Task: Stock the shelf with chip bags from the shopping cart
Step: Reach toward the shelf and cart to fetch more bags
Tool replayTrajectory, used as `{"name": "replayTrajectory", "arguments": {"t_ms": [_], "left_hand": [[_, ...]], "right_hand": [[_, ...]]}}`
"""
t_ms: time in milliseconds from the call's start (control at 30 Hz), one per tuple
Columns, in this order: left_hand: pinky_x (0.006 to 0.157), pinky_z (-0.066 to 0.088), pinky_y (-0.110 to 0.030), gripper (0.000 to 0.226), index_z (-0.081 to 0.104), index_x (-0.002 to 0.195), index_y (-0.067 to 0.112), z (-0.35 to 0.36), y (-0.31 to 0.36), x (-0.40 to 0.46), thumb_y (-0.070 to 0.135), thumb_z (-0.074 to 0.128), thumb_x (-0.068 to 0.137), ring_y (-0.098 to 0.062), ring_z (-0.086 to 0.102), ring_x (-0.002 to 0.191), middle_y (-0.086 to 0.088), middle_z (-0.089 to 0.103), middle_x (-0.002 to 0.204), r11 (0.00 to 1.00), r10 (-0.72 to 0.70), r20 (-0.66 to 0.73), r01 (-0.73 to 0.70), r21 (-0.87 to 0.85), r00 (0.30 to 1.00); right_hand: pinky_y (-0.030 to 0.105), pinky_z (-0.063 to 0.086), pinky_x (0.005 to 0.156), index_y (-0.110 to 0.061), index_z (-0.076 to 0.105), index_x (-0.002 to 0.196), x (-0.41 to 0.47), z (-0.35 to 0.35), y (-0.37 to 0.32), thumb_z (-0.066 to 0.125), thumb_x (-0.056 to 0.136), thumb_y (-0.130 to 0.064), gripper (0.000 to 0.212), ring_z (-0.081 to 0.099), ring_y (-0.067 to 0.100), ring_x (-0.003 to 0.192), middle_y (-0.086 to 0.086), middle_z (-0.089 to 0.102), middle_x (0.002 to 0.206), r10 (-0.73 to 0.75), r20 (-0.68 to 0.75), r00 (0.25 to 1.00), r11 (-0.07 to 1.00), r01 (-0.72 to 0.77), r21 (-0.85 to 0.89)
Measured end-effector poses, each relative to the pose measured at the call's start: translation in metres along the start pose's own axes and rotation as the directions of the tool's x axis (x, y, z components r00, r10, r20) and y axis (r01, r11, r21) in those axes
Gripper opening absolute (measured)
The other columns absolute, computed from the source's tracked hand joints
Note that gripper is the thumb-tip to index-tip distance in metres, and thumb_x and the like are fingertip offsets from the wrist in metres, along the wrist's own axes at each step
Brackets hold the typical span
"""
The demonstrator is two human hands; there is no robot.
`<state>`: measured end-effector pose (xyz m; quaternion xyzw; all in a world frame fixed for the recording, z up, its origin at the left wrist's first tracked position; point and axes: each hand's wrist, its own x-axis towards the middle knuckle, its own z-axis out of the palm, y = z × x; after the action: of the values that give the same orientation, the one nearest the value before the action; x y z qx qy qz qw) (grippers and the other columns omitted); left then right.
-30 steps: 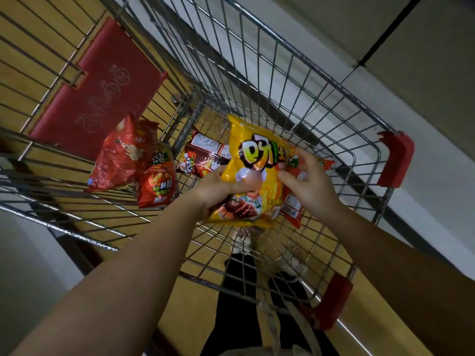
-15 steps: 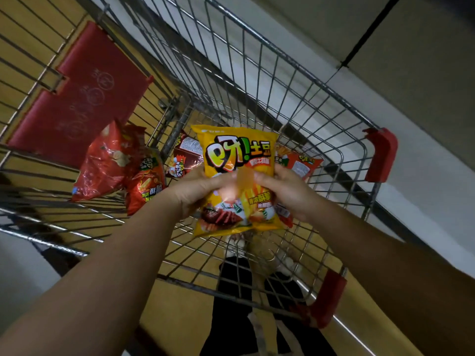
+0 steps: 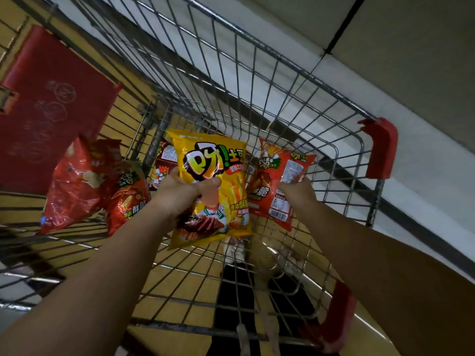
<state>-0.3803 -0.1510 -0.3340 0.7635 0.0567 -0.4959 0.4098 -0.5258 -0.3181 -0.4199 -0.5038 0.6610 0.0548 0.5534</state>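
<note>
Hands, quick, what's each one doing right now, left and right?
Left hand: grips the yellow chip bag, thumb across its front.
Right hand: holds the red chip bag by its edge; fingers mostly hidden behind it.

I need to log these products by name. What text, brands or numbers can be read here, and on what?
"呀!土豆": big logo on the yellow chip bag that the left hand grips.
"香浓酥脆": lower on the same bag, partly cut off.
"酥脆": on the red chip bag that the right hand holds.
Fine print and barcode on that bag: too small.
Markings on the red seat flap: too faint.
</note>
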Motion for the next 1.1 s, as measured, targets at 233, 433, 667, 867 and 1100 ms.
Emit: {"name": "replayTrajectory", "arguments": {"t_ms": [233,433,667,867,1100], "left_hand": [[0.088,0.050,-0.040,0.070,0.054,0.124,0.013,-0.006,-0.006,0.011,0.035,0.081,0.063,-0.027,0.064,0.097,-0.007,0.068,0.109,1.000,0.006,-0.080,-0.008,-0.027,0.997],[0.098,0.046,-0.049,0.114,0.038,0.141,0.017,-0.004,-0.007,0.011,0.052,0.089,0.046,-0.033,0.058,0.111,-0.009,0.061,0.123,0.999,-0.039,-0.101,0.036,-0.035,0.994],[0.099,0.045,-0.050,0.077,0.045,0.131,0.014,-0.001,-0.003,0.009,0.034,0.083,0.068,-0.033,0.058,0.111,-0.010,0.060,0.121,0.998,-0.055,-0.205,0.054,-0.009,0.977],[0.099,0.045,-0.052,0.074,0.046,0.130,0.015,0.004,-0.009,0.016,0.035,0.082,0.069,-0.035,0.057,0.113,-0.010,0.060,0.123,0.994,-0.073,-0.244,0.090,0.056,0.967],[0.096,0.047,-0.046,0.078,0.042,0.135,0.012,-0.013,-0.018,0.016,0.034,0.082,0.071,-0.036,0.056,0.114,-0.012,0.057,0.125,0.982,-0.130,-0.356,0.170,0.084,0.926]], "right_hand": [[0.027,0.049,0.068,-0.007,0.059,0.117,0.016,0.028,0.008,0.075,0.077,-0.016,0.044,0.064,0.021,0.084,0.008,0.066,0.114,0.148,0.185,0.971,0.957,-0.188,0.220],[0.032,0.051,0.076,-0.014,0.060,0.108,0.006,0.034,0.008,0.072,0.080,-0.021,0.032,0.064,0.020,0.085,0.005,0.065,0.108,0.016,0.125,0.992,0.987,-0.036,0.154],[0.042,0.046,0.092,-0.016,0.023,0.144,-0.022,0.017,-0.018,0.078,0.068,-0.038,0.096,0.048,0.028,0.120,0.009,0.038,0.137,-0.375,-0.142,0.916,0.837,0.268,-0.478],[0.044,0.040,0.105,-0.020,0.004,0.150,-0.037,0.040,-0.016,0.074,0.075,-0.035,0.104,0.036,0.029,0.130,0.008,0.016,0.152,-0.456,0.164,0.875,0.599,0.438,-0.670],[0.029,0.027,0.109,-0.017,0.027,0.147,-0.055,0.069,0.004,0.045,0.095,-0.009,0.055,0.026,0.022,0.140,0.003,0.016,0.157,-0.253,0.597,0.761,0.627,0.599,-0.498]]}}
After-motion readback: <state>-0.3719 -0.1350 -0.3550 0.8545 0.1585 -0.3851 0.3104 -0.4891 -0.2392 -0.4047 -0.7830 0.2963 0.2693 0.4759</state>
